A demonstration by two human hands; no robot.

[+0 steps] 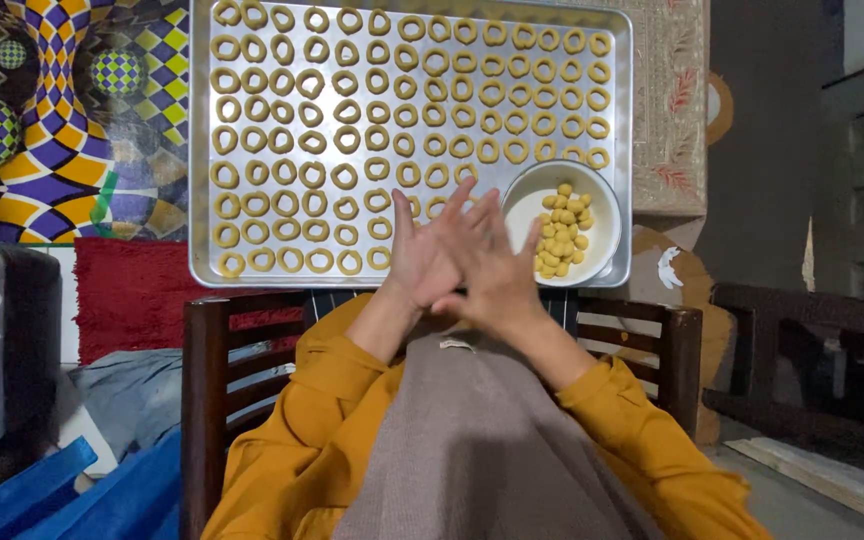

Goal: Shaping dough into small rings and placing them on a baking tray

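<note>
Now, looking down from the head view, we are pressing our left hand (420,262) and right hand (492,268) together palm to palm, fingers splayed flat; whether a bit of dough is sitting between them we cannot tell. Just beyond and to the right of the hands, nearer the right one, a white bowl (525,203) of small yellow dough balls (563,228) is sitting in the near right corner of the metal tray (201,150). Rows of dough rings (372,110) are filling the tray ahead and to the left, its long side running across us. We are sitting at a dark wooden chair back (206,400), with a patterned cloth (52,120) lying left of the tray and a red mat (132,300) below it.
</note>
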